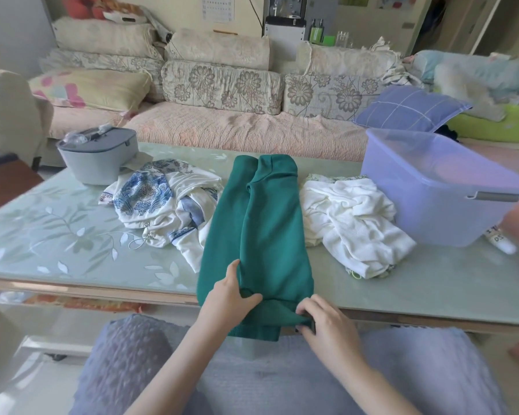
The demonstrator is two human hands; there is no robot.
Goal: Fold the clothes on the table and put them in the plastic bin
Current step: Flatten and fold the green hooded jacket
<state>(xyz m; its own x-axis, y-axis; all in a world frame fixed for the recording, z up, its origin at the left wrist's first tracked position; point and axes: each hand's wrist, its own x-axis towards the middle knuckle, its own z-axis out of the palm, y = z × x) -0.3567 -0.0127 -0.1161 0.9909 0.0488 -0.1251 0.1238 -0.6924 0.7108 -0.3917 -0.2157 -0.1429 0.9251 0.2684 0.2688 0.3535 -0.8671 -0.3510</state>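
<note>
A: Two hands on the green sweatshirt point(267, 229), which lies folded narrow on the table point(57, 229). The left hand point(231, 292) grips a fold near its hem, thumb over the cloth.
B: The right hand point(324, 322) pinches the hem's corner, fingers curled. The plastic bin point(432, 187) stands right of the sweatshirt, with a crumpled white garment point(351, 223) between. Patterned clothes point(162, 205) lie to its left.

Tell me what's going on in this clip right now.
A person is folding a green garment laid lengthwise on the table. The left hand and right hand both grip its near end at the front edge. A crumpled blue-and-white pile lies to its left, a crumpled white garment to its right. The plastic bin stands at the table's right end.
</note>
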